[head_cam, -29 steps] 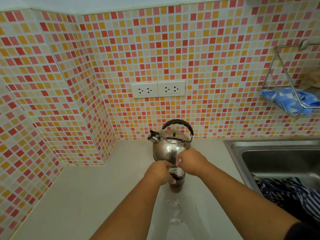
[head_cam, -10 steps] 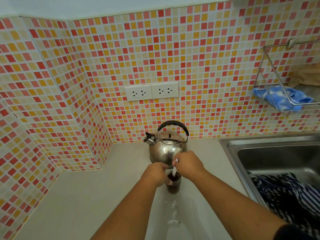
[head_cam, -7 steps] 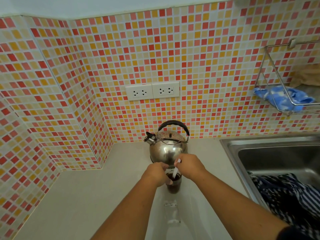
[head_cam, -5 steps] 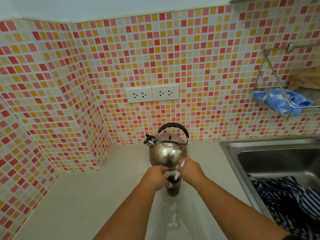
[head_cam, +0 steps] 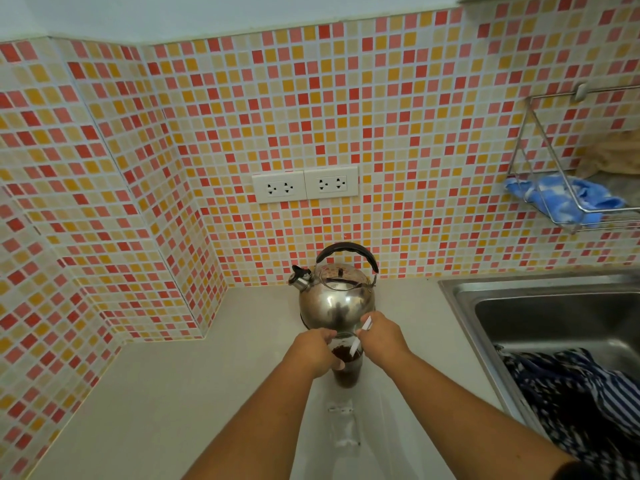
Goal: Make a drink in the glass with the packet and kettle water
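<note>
While the left hand (head_cam: pixel 313 351) wraps round the near-left side of the glass (head_cam: pixel 346 370) and steadies it on the counter (head_cam: pixel 173 393), the right hand (head_cam: pixel 381 336) pinches a slim white stirrer (head_cam: pixel 360 336) between thumb and fingertips — whether it is a spoon, a stick or the rolled packet is too small to tell. The glass stands upright in the middle of the scene, just near of the steel kettle (head_cam: pixel 336 299), and holds dark brown liquid nearly to the rim. Its long axis runs straight up; the stirrer's axis leans, its top end pointing up and to the far right past the knuckles, its lower end dipping down-left into the drink. So the stirrer enters from the right-hand side, and the right hand is the one placed to work it, the left only bracing. Judging from the dark fill, water and powder are already in, and stirring is the step in hand — any wide sweep could knock the rim. The kettle's spout points far-left, handle arched over the top. A sink (head_cam: pixel 536 306) with striped cloth lies to the right.
</note>
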